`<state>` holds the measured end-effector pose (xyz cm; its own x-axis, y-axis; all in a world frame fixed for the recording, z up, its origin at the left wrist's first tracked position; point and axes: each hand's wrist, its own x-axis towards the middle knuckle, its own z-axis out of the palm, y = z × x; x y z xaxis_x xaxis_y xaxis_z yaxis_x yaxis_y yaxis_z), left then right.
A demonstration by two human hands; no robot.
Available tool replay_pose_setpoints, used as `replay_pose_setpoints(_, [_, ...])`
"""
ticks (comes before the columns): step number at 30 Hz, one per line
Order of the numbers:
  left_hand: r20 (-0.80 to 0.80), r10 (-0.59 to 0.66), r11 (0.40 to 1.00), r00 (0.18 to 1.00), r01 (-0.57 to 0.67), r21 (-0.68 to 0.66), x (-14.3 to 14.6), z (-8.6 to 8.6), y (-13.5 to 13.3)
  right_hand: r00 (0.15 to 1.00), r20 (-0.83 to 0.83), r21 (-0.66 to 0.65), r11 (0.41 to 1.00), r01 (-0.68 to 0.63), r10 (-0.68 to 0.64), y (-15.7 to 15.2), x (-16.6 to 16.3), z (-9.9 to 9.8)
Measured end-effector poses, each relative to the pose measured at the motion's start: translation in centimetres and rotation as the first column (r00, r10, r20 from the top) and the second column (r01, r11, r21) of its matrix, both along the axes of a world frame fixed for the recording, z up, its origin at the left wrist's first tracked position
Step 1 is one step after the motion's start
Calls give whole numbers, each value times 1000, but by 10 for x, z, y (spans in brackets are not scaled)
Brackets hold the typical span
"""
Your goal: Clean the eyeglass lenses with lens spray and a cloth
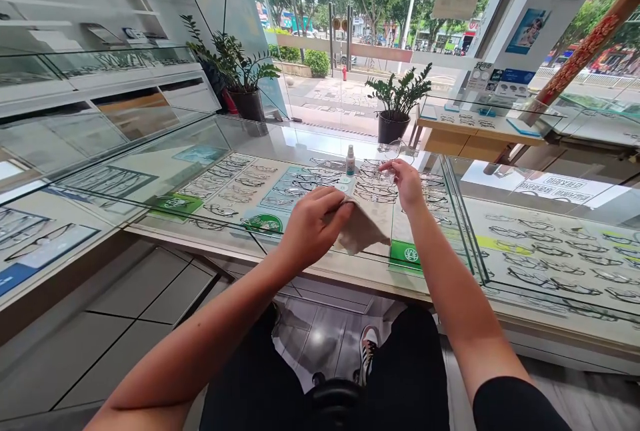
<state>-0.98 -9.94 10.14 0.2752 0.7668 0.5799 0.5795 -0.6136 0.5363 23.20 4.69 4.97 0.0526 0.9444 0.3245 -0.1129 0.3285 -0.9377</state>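
My left hand (316,223) is closed on a grey-beige cleaning cloth (363,230), pinched between thumb and fingers. The cloth hangs to the right over the front of the glass display counter (295,130). My right hand (407,183) is raised above the counter top, its fingers bent and pointing left, slightly apart. Just behind it, a pair of thin-rimmed eyeglasses (399,146) rests on the glass. Whether a fingertip touches them is unclear. A small spray bottle (351,161) with a clear cap stands upright between my hands, farther back.
Below the glass lie rows of eyeglass frames (243,181) and green cards (406,254). Another display case (560,251) adjoins on the right. Potted plants (393,126) stand by the window beyond the counter. A wooden table (453,134) is at the back right.
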Motion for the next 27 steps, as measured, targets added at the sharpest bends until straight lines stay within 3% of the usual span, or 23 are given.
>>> replay_pose_setpoints(4, [-70,37,998,997,-33,57,6,15,4,1000,8,13,1000,-21,21,3,-1,-4])
replay_pose_setpoints(10, [-94,69,996,993,-75,-56,13,35,18,1000,21,2,1000,-24,24,5,-2,-5])
replay_pose_setpoints(15, [-107,-103,973,989,77,-220,-7,57,37,999,3,7,999,-37,37,3,-4,-2])
replay_pose_setpoints(20, [-94,37,994,995,-47,-96,-21,72,58,998,-25,21,999,-49,50,1,-5,1])
replay_pose_setpoints(27, [-28,83,996,996,-84,-3,4,63,104,998,-44,63,997,-35,38,-2,1,17])
